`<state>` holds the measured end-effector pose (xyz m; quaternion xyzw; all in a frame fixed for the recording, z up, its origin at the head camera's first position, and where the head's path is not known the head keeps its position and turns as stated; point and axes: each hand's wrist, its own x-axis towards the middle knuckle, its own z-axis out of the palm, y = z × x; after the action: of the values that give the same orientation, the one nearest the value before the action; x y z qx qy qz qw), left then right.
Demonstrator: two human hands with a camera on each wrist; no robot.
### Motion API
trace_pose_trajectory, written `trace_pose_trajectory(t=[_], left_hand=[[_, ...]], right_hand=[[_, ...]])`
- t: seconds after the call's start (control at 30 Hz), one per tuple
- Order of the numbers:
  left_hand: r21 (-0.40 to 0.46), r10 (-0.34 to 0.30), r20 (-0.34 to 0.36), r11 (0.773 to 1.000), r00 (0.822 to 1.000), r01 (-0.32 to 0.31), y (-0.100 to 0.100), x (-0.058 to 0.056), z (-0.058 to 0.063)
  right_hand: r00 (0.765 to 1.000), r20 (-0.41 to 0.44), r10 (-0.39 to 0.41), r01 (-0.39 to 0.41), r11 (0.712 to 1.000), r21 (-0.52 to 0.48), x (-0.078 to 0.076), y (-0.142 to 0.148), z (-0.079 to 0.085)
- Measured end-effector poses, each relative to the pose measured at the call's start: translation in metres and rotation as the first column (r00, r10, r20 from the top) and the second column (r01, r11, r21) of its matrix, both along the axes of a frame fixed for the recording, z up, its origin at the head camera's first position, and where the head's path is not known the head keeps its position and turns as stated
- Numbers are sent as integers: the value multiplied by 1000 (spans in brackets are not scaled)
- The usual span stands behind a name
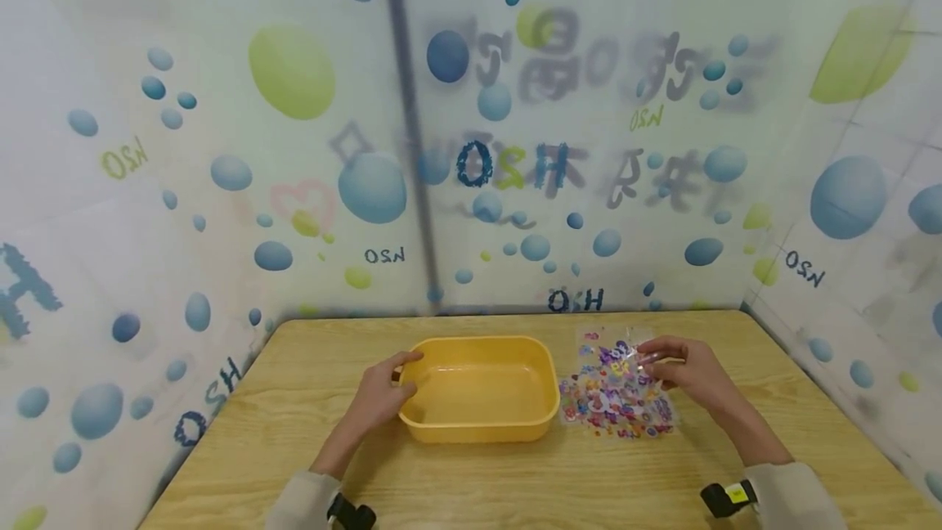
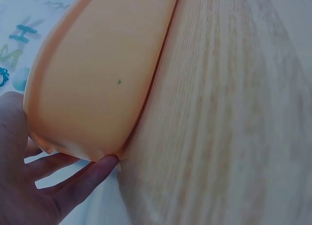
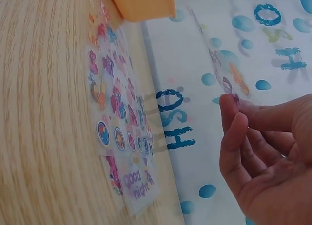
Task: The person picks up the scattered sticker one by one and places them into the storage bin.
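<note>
A yellow plastic basin stands upright on the table, and nothing lies inside it. My left hand grips its left end, thumb at the rim and fingers around the outer corner, as the left wrist view shows beside the basin wall. To the right of the basin lie several clear sticker sheets with small colourful pictures. Above them my right hand pinches the edge of a clear sticker sheet between thumb and index finger, lifted off the pile. In the right wrist view, "good night" appears on a sheet below.
The light wooden table extends in front of the basin and to both sides. A white curtain with blue and green spots and lettering hangs behind the table and along both sides. The basin's right end stands close beside the sheets.
</note>
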<state>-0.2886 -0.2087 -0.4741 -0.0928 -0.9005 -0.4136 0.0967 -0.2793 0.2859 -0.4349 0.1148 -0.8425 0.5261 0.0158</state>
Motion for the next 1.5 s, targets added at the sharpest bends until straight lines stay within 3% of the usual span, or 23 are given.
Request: trace_pose_trajectory(t=[0.87,1.5], left_hand=[[11,-17,16,1000,1000,17,3,-1,5],[7,-1,31,1000,1000,1,-1,3,-1]], right_hand=[[999,-10,31,-31,995,-91,7,-14,11],[999,6,49,-49,998,-38,-4,-57,28]])
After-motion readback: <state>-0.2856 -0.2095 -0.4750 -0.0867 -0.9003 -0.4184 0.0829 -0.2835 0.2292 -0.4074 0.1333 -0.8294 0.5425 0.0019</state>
